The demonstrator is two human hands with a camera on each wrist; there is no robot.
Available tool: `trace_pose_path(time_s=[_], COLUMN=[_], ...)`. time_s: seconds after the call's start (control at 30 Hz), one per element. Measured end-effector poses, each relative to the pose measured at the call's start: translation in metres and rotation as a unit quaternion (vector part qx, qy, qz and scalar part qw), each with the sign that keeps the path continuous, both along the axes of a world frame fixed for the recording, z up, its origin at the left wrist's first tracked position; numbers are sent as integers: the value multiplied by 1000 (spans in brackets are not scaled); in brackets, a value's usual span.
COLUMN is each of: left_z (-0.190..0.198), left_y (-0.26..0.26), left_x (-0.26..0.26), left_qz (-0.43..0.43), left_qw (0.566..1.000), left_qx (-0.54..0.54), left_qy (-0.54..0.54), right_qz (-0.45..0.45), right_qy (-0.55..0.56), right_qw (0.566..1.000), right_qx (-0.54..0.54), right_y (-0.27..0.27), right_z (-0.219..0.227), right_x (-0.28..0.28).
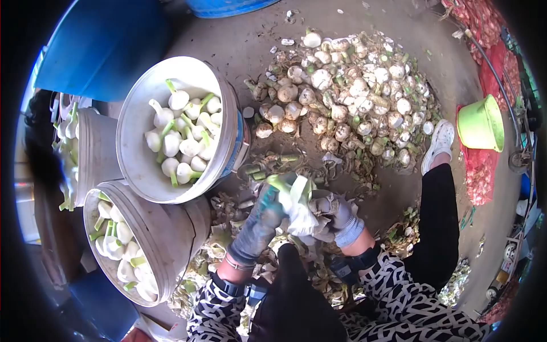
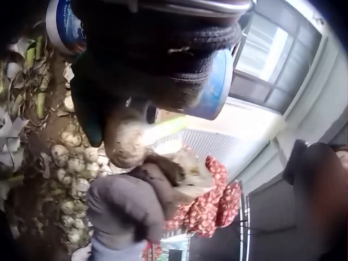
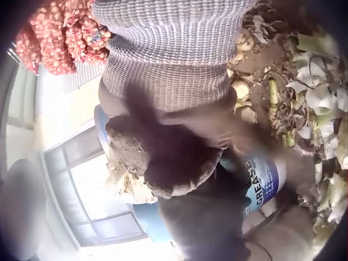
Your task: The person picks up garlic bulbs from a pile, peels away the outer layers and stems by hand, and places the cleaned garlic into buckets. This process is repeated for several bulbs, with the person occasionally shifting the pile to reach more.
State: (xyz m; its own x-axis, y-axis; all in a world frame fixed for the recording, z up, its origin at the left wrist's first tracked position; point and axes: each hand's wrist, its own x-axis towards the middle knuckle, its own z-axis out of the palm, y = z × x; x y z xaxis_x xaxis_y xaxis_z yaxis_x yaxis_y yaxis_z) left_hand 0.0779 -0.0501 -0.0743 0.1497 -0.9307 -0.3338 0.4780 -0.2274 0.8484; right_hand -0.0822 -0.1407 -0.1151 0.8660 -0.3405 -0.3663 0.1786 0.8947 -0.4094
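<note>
Both hands wear grey work gloves and meet over the floor in the middle of the head view. My left hand [image 1: 265, 210] grips a garlic bulb [image 2: 128, 142] whose pale green stem points up and away. Loose white garlic skin [image 1: 302, 221] hangs off it between the hands. My right hand [image 1: 337, 218] pinches this papery skin at the bulb's side, thumb against curled fingers. From the right wrist, the gloved fingers [image 3: 182, 163] hide most of the bulb, and a flap of skin [image 3: 130, 187] shows beside them.
A white bucket [image 1: 128, 122] of peeled garlic stands at left, with another bucket [image 1: 171, 239] of garlic below it. A heap of unpeeled garlic [image 1: 353, 97] covers the floor ahead. Peelings [image 1: 222, 242] lie under the hands. At right are a green tub [image 1: 476, 125] and red net sacks [image 1: 480, 176].
</note>
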Motion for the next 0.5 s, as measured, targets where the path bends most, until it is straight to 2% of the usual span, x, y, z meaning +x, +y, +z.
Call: trace_pose_path(time_s=[0.03,0.07,0.1,0.13,0.17,0.23,0.27,0.3,0.33,0.37,0.43,0.47,0.5], left_z=[-9,-22,-6,-11,-16,-1,-7,-13,-9,-11,0,-9,-10], left_y=[10,11,-3,0,0,-2,-1,1,1,3,-1,-2,-1], left_x=[-1,0,-1,-1,-1,-1,0,2,2,2,-5,-1,0], left_qz=[31,73,65,70,70,115,130,146,177,189,258,246,243], left_qw=[992,997,996,986,963,950,931,910,893,887,865,873,874], left_qx=[-45,7,23,-55,-132,-84,-81,-76,-55,-70,-46,-66,-67], left_qy=[118,40,56,142,226,279,330,380,411,416,427,416,415], right_qz=[29,43,17,15,11,-131,-135,-134,-110,-79,-113,-55,-57], right_qy=[-23,-309,-310,-196,-78,-50,80,208,136,55,158,-4,-6], right_qw=[999,944,926,971,996,989,981,930,984,971,972,984,983], right_qx=[-35,103,216,135,49,45,-116,-272,-27,221,132,-170,-172], right_y=[8,19,26,23,19,33,54,70,68,67,76,71,68], right_z=[-26,-47,-62,-46,-27,22,-1,-22,17,65,92,101,81], right_x=[-6,-1,-10,-19,-32,-57,-92,-118,-116,-115,-134,-139,-135])
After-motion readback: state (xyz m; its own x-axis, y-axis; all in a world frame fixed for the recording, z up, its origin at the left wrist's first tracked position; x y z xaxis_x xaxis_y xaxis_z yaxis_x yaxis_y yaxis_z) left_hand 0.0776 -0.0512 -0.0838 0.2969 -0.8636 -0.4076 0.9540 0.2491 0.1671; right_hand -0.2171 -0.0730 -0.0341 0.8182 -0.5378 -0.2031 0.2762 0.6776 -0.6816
